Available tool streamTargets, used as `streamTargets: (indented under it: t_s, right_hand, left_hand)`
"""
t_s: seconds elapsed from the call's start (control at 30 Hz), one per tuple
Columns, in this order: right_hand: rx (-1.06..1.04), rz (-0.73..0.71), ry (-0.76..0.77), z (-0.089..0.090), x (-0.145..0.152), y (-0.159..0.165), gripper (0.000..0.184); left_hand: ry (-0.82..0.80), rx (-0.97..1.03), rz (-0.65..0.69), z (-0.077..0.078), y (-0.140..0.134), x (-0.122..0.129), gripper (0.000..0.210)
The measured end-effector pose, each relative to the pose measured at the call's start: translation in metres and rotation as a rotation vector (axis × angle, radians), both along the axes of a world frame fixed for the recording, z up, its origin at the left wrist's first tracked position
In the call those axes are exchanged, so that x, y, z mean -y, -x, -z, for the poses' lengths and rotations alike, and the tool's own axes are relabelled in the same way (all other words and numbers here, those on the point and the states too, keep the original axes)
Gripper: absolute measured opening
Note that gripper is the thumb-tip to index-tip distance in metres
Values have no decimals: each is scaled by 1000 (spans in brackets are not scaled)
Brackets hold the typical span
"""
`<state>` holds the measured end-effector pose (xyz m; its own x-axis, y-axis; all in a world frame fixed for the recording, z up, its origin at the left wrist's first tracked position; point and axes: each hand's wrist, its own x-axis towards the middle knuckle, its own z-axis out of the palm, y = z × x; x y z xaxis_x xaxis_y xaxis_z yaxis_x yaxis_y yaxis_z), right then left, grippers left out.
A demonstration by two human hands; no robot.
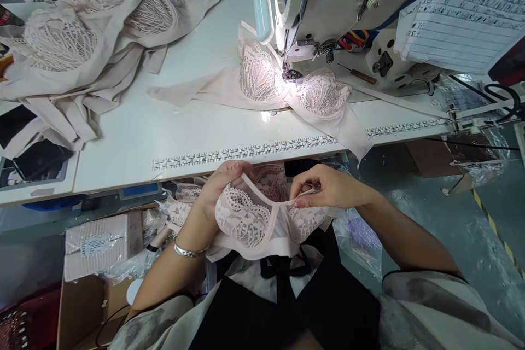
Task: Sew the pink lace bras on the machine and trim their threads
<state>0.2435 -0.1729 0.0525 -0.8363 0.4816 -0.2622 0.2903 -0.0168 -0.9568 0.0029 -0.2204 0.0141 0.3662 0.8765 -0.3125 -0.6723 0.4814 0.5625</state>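
Observation:
A pale pink lace bra (246,219) is held up in front of my lap, just below the table's front edge. My left hand (219,188) grips its upper left edge, thumb on top. With thumb and fingertips, my right hand (318,186) pinches the top edge of the right cup. Another pale pink bra (262,79) lies on the table, its middle under the needle area of the lit sewing machine (340,5). One of its wings hangs over the table's front edge.
Several beige bras (102,27) are heaped at the table's left. A printed ruler (246,150) runs along the white table (123,131). Handwritten paper (463,16) hangs on the machine near a small screwdriver (357,73). Below stand a wrapped package (102,243) and a cardboard box (77,311).

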Motion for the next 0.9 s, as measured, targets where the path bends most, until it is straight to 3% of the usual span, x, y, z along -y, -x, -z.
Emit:
streamTargets:
  t_s: [0.17, 0.3, 0.57, 0.9]
  right_hand:
    - [-60, 85, 264, 10, 4, -7, 20]
    - [-159, 145, 414, 19, 8, -8, 33]
    - [-359, 154, 488, 25, 8, -6, 51]
    - [-359, 114, 487, 26, 8, -10, 55]
  left_hand:
    - [-23, -47, -13, 4, 8, 3, 61]
    - [-26, -86, -8, 7, 9, 4, 62]
    - [-67, -58, -2, 10, 9, 2, 62]
    - [-76, -66, 11, 8, 8, 4, 67]
